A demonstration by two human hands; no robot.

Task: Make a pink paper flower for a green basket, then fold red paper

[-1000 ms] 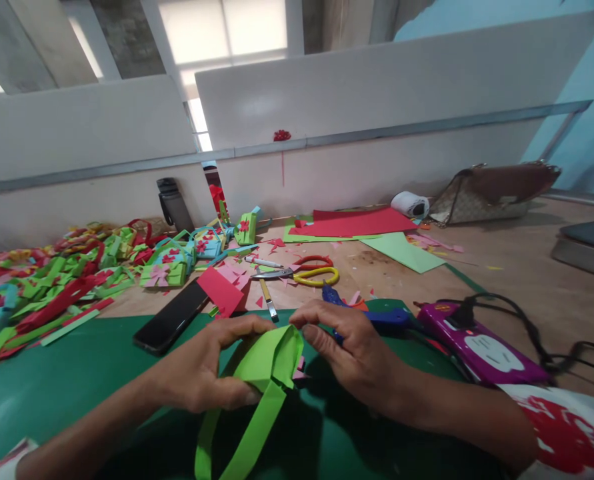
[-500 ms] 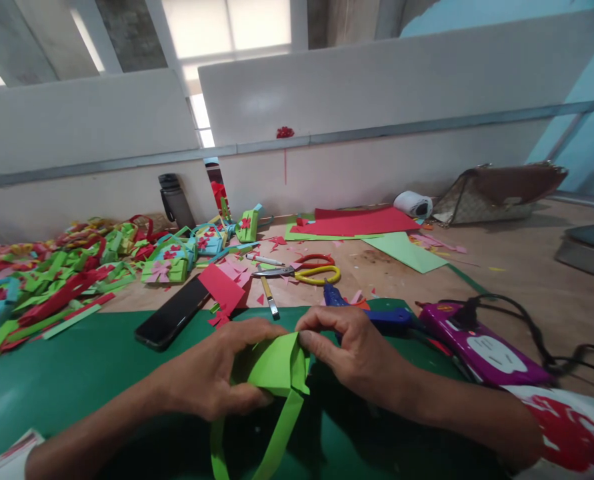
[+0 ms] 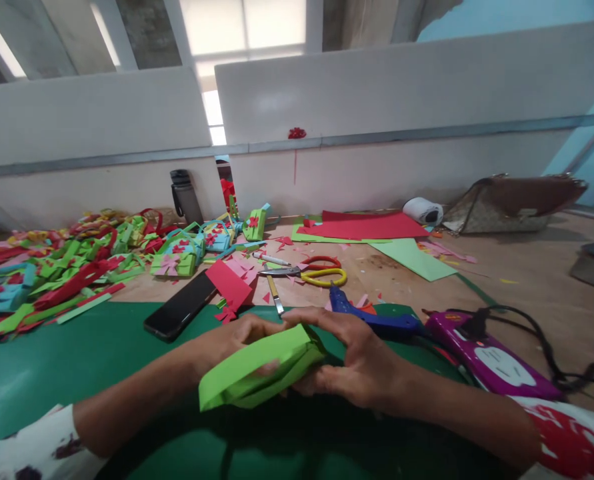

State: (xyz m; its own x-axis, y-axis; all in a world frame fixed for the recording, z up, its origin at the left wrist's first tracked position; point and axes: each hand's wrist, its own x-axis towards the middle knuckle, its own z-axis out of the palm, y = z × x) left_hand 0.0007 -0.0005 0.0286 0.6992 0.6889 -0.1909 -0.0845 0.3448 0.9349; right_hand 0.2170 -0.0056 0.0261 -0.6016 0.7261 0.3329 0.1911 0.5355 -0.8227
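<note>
A small folded bag of light green paper (image 3: 287, 348) is held above the green mat in both hands. Its paper strap now arches toward me, and a fingertip shows through the gap beneath it. My left hand (image 3: 229, 343) grips the bag's far left side, with most of its fingers hidden behind the paper. Around the right end, my right hand (image 3: 359, 357) is closed, its index finger along the top and its thumb below. Just beyond the right hand lies a blue glue gun (image 3: 377, 319).
Yellow-and-red-handled scissors (image 3: 321, 272), a cutter knife (image 3: 275, 295) and a black phone (image 3: 181, 307) lie ahead. Finished paper bags (image 3: 174, 263) and strips heap up at left. A purple power strip (image 3: 497, 360) with cables is at right; red paper sheets (image 3: 371, 225) lie behind.
The green bag has been turned, so its strap, which hung down, now arches across the front. My right hand has gone from pinching a corner to holding the bag's end. The view shifted slightly.
</note>
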